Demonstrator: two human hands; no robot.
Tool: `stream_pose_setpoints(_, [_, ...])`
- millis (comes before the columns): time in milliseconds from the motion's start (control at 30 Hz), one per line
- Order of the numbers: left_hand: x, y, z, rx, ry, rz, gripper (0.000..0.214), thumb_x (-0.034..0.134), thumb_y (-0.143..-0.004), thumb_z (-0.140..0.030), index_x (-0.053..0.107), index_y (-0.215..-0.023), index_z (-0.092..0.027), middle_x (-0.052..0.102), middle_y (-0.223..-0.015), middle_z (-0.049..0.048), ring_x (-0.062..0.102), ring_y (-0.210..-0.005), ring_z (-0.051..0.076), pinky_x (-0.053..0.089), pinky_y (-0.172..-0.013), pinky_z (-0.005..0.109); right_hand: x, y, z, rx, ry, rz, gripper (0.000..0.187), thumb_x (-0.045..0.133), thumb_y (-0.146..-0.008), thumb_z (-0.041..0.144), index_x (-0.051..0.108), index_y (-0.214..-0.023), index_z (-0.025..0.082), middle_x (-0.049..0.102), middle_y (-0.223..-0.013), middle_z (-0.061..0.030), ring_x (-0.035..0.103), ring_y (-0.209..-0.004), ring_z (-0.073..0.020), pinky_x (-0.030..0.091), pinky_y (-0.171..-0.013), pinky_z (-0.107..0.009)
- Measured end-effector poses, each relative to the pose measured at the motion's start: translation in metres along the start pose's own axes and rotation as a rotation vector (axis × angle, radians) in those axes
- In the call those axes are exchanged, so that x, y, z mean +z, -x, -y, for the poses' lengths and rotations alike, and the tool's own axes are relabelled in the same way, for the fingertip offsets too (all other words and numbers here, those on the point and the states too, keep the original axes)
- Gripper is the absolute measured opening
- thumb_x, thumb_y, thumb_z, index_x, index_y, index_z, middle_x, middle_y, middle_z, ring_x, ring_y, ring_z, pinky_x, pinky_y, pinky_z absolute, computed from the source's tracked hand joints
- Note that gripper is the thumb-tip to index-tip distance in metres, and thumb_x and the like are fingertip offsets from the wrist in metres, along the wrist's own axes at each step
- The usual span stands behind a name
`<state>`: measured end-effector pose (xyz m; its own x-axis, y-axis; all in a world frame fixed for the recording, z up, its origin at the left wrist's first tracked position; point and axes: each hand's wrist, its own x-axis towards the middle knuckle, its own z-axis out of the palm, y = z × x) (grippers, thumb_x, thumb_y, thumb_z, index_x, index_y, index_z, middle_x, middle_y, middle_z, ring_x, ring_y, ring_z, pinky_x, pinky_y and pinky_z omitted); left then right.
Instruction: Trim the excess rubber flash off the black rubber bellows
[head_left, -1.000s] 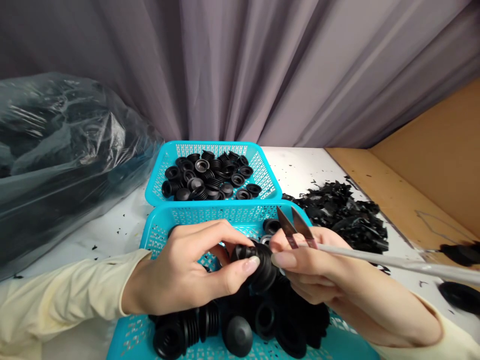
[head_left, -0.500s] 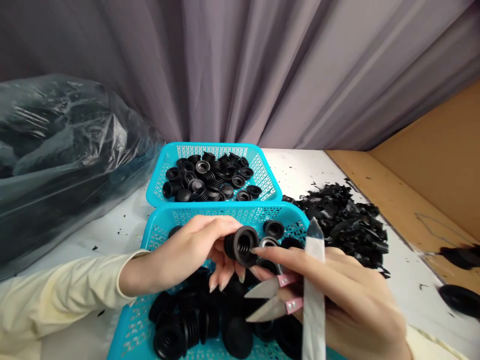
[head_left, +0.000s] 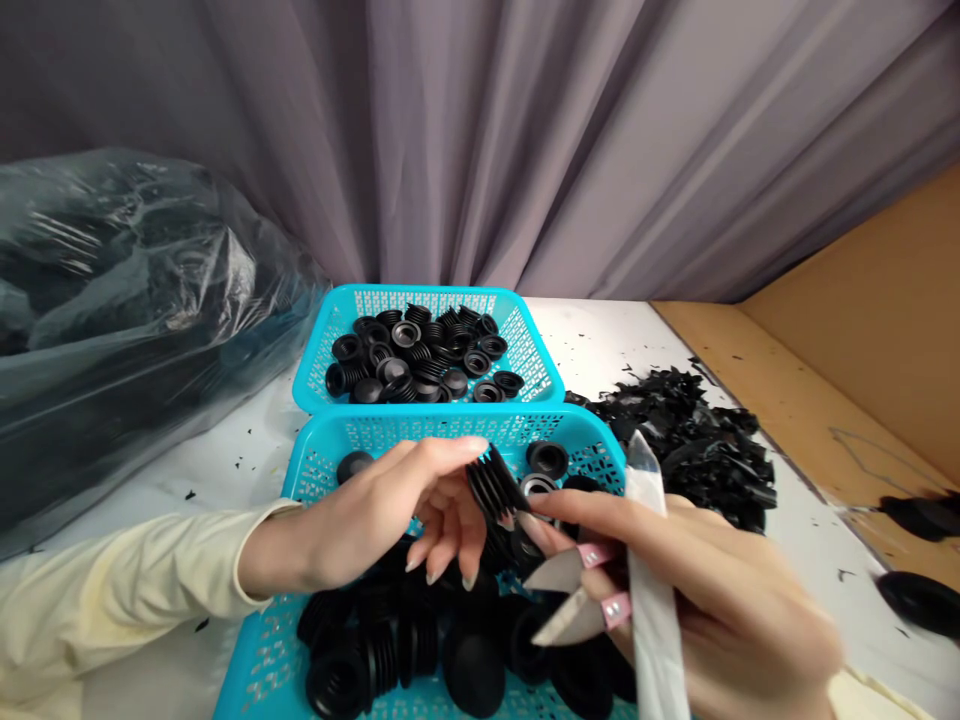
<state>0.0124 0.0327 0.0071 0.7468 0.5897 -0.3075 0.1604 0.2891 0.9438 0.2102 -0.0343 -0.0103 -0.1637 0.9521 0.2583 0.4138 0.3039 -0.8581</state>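
Observation:
A black ribbed rubber bellows (head_left: pixel 495 482) is held edge-on above the near blue basket (head_left: pixel 259 640). My left hand (head_left: pixel 375 515) grips its left side, thumb on top, with the other fingers curled below. At its right end, the index finger and thumb of my right hand (head_left: pixel 739 600) touch the rim. Small scissors with pink handles (head_left: pixel 566 600) are also in my right hand, their blades apart and pointing left. A pointed blade with a white-wrapped handle (head_left: pixel 652 580) stands upright across the same fingers. Several black bellows (head_left: pixel 337 680) lie in the near basket.
Behind stands another blue basket (head_left: pixel 544 365) of black bellows. Black trimmed scraps (head_left: pixel 690 450) are heaped on the white table at right, by a cardboard panel (head_left: pixel 862 310). A large clear plastic bag (head_left: pixel 135 330) fills the left side. A grey curtain (head_left: pixel 450 140) hangs behind.
The bellows has turned from showing its open end to showing its ribbed side. My right hand has shifted slightly right and down with the scissors and wrapped blade.

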Motion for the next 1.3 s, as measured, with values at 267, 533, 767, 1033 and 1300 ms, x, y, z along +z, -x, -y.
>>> stream_pose_setpoints(267, [0.007, 0.009, -0.003, 0.12, -0.375, -0.166, 0.026, 0.054, -0.082, -0.039, 0.051, -0.068, -0.018, 0.051, -0.054, -0.004, 0.048, -0.05, 0.011, 0.037, -0.046, 0.021, -0.006, -0.014, 0.009, -0.079, 0.1, -0.061, 0.005, 0.07, -0.076, 0.019, 0.071, -0.077, 0.024, 0.052, -0.044, 0.0052, 0.037, -0.031, -0.0066, 0.024, -0.029, -0.023])
stream_pose_setpoints(533, [0.012, 0.006, 0.011, 0.419, -0.48, -0.44, 0.03, 0.071, -0.075, -0.023, 0.052, -0.099, -0.02, 0.064, -0.077, -0.0016, 0.058, -0.057, 0.008, 0.05, -0.047, 0.015, -0.006, -0.017, 0.014, 0.199, -0.135, -0.043, 0.007, 0.076, -0.07, 0.028, 0.072, -0.065, 0.025, 0.035, -0.043, 0.007, 0.022, -0.037, -0.0061, 0.032, -0.036, -0.022])
stream_pose_setpoints(767, [0.013, 0.006, 0.01, 0.614, -0.55, -0.468, 0.026, 0.068, -0.073, -0.011, 0.059, -0.097, -0.016, 0.065, -0.085, 0.0006, 0.059, -0.056, 0.006, 0.056, -0.053, 0.013, -0.004, -0.016, 0.017, 0.333, -0.199, 0.005, 0.009, 0.075, -0.066, 0.028, 0.07, -0.063, 0.023, 0.035, -0.045, 0.0061, 0.022, -0.04, -0.0072, 0.029, -0.036, -0.022])
stream_pose_setpoints(1033, [0.012, 0.007, 0.01, 0.584, -0.599, -0.39, 0.027, 0.067, -0.073, -0.012, 0.061, -0.1, -0.014, 0.064, -0.09, 0.005, 0.065, -0.066, 0.013, 0.059, -0.058, 0.022, -0.002, -0.021, 0.023, 0.487, -0.339, -0.013, 0.012, 0.075, -0.063, 0.027, 0.066, -0.061, 0.02, 0.044, -0.051, 0.005, 0.029, -0.046, -0.0075, 0.028, -0.043, -0.022])
stream_pose_setpoints(1300, [0.013, 0.008, 0.003, 0.43, -0.416, -0.37, 0.025, 0.065, -0.074, -0.012, 0.062, -0.099, -0.015, 0.067, -0.089, 0.0028, 0.067, -0.065, 0.011, 0.059, -0.062, 0.018, -0.004, -0.026, 0.027, 0.645, -0.482, 0.021, 0.035, 0.08, -0.061, 0.047, 0.062, -0.063, 0.017, 0.029, -0.049, 0.009, 0.014, -0.043, -0.0044, 0.008, -0.037, -0.023])
